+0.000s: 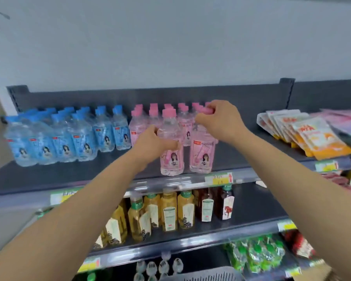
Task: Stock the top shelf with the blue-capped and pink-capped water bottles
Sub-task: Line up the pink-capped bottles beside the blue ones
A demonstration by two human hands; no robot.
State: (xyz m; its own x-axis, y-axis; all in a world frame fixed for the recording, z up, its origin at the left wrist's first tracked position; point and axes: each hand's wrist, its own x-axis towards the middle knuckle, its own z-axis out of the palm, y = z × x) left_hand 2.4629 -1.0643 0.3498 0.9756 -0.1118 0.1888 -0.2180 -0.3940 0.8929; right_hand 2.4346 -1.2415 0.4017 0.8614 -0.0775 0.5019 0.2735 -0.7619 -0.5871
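Left hand (154, 141) round pink-capped bottle (171, 161); right hand (219, 118) on neighbouring cap (206, 111)

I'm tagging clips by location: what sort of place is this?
Probably a shop aisle: dark metal shelves carry yellow-green price tags on front rails, with rows of pink-capped clear plastic water bottles and blue-capped ones facing out.

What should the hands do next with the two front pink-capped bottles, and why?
Probably slide both back against the pink rows, then let go: the left hand grips the left bottle, the right hand pinches the right bottle by its cap, and both stand near the shelf edge.
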